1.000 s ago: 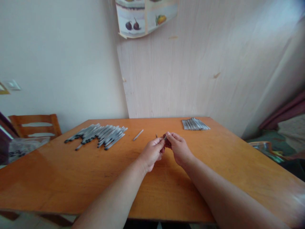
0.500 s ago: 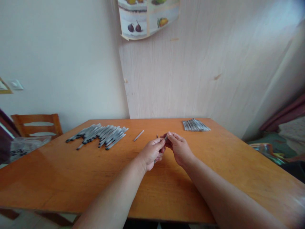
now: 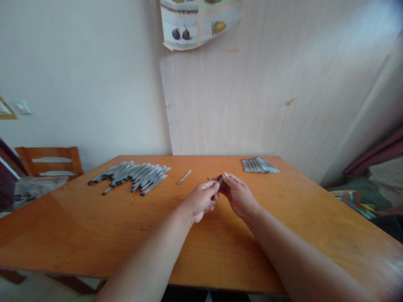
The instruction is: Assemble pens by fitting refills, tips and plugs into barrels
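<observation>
My left hand [image 3: 202, 199] and my right hand [image 3: 238, 194] meet over the middle of the table, thumbs and fingers pinched together. Between them shows a bit of a grey pen [image 3: 221, 180], which both hands grip; fingers cover most of it. Just beyond the fingertips is a small dark piece [image 3: 208, 178], too small to make out. A single grey pen [image 3: 184, 177] lies slantwise on the table to the left of my hands.
On the left of the wooden table [image 3: 132, 226] lies a loose pile of grey pens with black ends [image 3: 147, 177]. A neater row of pens [image 3: 260, 165] lies at the back right. A wall stands behind, and a chair [image 3: 50, 161] at the far left.
The view has shifted slightly. My hands keep their hold on the pen, and the pen end that poked out below my left hand no longer shows.
</observation>
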Available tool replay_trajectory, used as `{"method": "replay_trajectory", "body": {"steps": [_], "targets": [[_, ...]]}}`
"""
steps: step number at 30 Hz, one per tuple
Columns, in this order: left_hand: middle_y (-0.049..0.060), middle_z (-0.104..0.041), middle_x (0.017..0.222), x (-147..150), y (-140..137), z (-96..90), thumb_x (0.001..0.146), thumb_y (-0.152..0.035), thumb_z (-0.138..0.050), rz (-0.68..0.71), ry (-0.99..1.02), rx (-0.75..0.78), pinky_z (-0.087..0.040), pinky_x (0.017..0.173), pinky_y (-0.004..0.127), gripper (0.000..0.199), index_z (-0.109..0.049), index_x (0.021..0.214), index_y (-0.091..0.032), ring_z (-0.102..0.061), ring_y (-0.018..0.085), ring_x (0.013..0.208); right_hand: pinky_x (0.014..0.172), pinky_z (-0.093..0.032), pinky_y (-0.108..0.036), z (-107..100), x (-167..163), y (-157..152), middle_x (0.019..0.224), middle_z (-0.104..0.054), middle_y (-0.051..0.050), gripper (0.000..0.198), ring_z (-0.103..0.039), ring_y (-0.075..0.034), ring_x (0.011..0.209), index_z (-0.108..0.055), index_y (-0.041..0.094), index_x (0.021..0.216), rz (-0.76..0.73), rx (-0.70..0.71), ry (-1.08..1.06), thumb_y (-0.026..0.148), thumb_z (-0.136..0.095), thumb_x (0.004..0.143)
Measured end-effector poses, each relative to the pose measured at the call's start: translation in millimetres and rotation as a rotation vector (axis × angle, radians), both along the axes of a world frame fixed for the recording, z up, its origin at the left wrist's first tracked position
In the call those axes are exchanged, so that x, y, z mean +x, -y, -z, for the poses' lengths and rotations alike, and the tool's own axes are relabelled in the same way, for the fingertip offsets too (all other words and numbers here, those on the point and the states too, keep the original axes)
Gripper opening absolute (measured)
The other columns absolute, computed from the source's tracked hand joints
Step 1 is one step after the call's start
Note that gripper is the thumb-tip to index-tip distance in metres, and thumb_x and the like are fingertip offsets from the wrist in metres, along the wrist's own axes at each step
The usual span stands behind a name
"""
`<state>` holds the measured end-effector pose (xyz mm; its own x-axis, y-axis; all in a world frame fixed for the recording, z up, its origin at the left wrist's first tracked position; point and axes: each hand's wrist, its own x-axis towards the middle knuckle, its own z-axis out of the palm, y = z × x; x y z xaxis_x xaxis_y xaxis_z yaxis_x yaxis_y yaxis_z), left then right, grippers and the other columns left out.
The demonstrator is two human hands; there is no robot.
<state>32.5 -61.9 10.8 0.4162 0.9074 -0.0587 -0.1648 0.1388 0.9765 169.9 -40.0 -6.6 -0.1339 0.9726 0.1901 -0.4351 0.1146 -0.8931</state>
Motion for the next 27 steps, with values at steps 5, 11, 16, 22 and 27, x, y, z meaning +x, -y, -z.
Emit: {"method": "replay_trajectory", "body": {"steps": [5,11,16,22,27], "targets": [[-0.007,-0.04,0.064,0,-1,-0.3,0.083,-0.047,-0.059,0.03,0.021,-0.019,-0.014,0.04,0.018,0.03,-0.049,0.084,-0.019,-0.021,0.002,0.041,0.075,-0.049,-0.033,2,-1,0,0.083,-0.068,-0.005,0.036,-0.062,-0.017,0.076,-0.064,0.019,0.079,0.012,0.007,0.008,0.054,-0.065,0.077],[-0.006,-0.04,0.062,10,3,4.6,0.087,-0.043,-0.055,-0.144,-0.055,0.072,-0.018,0.04,0.018,0.026,-0.056,0.096,-0.019,-0.027,0.004,0.042,0.075,-0.051,-0.033,1,-1,-4,0.088,-0.069,-0.006,0.031,-0.064,-0.02,0.082,-0.064,0.02,0.082,0.047,-0.018,-0.059,0.05,-0.065,0.078],[-0.007,-0.039,0.061,-1,1,13.3,0.087,-0.042,-0.054,-0.145,-0.034,0.003,-0.014,0.04,0.019,0.03,-0.058,0.106,-0.019,-0.022,0.003,0.04,0.076,-0.052,-0.03,-9,39,-25,0.104,-0.068,-0.006,0.02,-0.064,-0.02,0.098,-0.061,0.023,0.087,0.273,-0.062,-0.228,0.042,-0.061,0.083],[-0.006,-0.043,0.063,-11,-13,16.6,0.087,-0.043,-0.056,-0.256,0.102,0.021,-0.015,0.039,0.018,0.03,-0.058,0.105,-0.019,-0.024,0.002,0.038,0.057,-0.048,-0.026,-4,59,-36,0.08,-0.069,-0.006,0.026,-0.063,-0.016,0.068,-0.064,0.021,0.096,0.428,-0.097,-0.124,0.042,-0.064,0.08],[-0.007,-0.044,0.061,-26,-25,18.1,0.085,-0.043,-0.06,-0.394,0.154,0.01,-0.016,0.039,0.017,0.031,-0.058,0.104,-0.018,-0.027,0.001,0.037,0.054,-0.045,-0.024,7,50,-38,0.07,-0.065,-0.003,0.033,-0.057,-0.013,0.06,-0.064,0.019,0.095,0.466,-0.086,0.037,0.044,-0.069,0.074]]}}
